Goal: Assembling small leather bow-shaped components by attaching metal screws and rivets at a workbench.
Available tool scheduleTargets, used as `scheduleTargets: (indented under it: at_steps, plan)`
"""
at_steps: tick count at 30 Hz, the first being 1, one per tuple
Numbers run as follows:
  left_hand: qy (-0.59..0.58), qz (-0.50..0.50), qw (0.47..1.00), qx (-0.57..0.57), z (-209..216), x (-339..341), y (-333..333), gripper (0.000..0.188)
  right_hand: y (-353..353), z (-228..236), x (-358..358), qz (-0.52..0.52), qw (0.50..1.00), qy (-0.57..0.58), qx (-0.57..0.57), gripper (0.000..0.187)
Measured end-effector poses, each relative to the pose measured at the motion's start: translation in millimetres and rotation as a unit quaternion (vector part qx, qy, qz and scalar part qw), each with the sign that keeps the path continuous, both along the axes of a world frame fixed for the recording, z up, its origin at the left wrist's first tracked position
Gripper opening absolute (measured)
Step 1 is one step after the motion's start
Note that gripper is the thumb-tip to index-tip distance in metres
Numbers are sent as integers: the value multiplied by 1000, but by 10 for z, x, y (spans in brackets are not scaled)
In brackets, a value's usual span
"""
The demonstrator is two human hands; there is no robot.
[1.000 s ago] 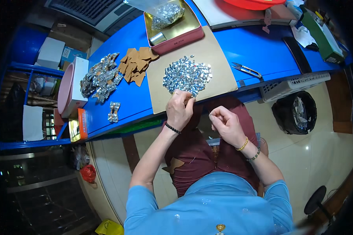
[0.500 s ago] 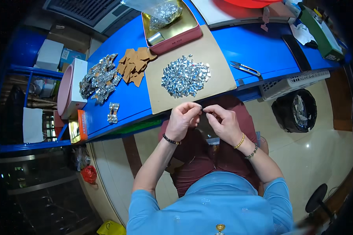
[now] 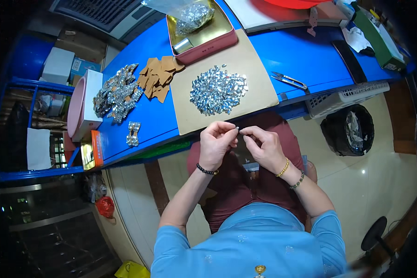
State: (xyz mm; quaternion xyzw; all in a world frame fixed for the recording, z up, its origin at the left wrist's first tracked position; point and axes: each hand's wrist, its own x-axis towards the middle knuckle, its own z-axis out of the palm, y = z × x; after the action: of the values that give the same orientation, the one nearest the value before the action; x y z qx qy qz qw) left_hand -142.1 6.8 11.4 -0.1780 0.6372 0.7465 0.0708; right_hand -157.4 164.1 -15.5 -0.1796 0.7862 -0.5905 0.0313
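My left hand (image 3: 216, 144) and my right hand (image 3: 268, 149) meet above my lap, just in front of the table edge. Each has thumb and forefinger pinched, the tips almost touching. A tiny shiny piece (image 3: 237, 128) shows at my left fingertips; what my right fingers pinch is too small to make out. Beyond my hands, a heap of silvery rhinestones (image 3: 217, 90) lies on a tan board (image 3: 186, 118). To the left, a finished-looking bow-shaped rhinestone piece (image 3: 133, 133) lies by itself on the blue table (image 3: 160, 125).
A pile of sparkling pieces (image 3: 118, 95) and brown cut-outs (image 3: 157, 76) lie left of the board. Behind stands a red tin (image 3: 208, 50) holding a bag of stones (image 3: 194, 18). Thread snips (image 3: 289, 81) lie on the right, above a white basket (image 3: 347, 99) and black bin (image 3: 350, 132).
My left wrist has shifted slightly to the right and turned a little. The shiny piece shows more clearly at my left fingertips. My right hand stays nearly in place.
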Motion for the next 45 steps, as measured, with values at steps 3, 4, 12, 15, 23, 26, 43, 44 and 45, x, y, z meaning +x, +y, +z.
scheduleTargets:
  at_steps: [3, 4, 12, 15, 23, 26, 43, 44, 45]
  plan:
    - [57, 10, 996, -62, -2, 19, 71, 10, 2, 16, 5, -3, 1000, 5, -2, 14]
    - [70, 18, 995, -73, -6, 21, 87, 9, 5, 31, 6, -2, 1000, -2, -2, 14]
    - [112, 36, 986, -116, -62, 50, 130, 7, 0, 24, 24, -8, 1000, -9, -12, 14]
    - [143, 26, 981, -130, -95, 52, 120, 7, -2, 26, 26, -9, 1000, -9, -15, 14]
    - [189, 30, 970, -149, -166, 68, 122, 8, 0, 29, 22, -5, 1000, -24, -13, 13]
    - [337, -13, 875, -348, -111, 51, 131, 12, 7, 35, 14, -6, 999, -46, -26, 10]
    - [462, -189, 753, -427, -105, 48, 80, 17, 89, 69, -50, -24, 968, -141, -206, 9]
    - [435, -145, 766, -450, -75, -17, 52, 16, 107, 89, -51, -18, 959, -168, -228, 9]
    - [407, -99, 776, -472, -40, -92, 15, 15, 114, 101, -55, -11, 949, -195, -249, 10]
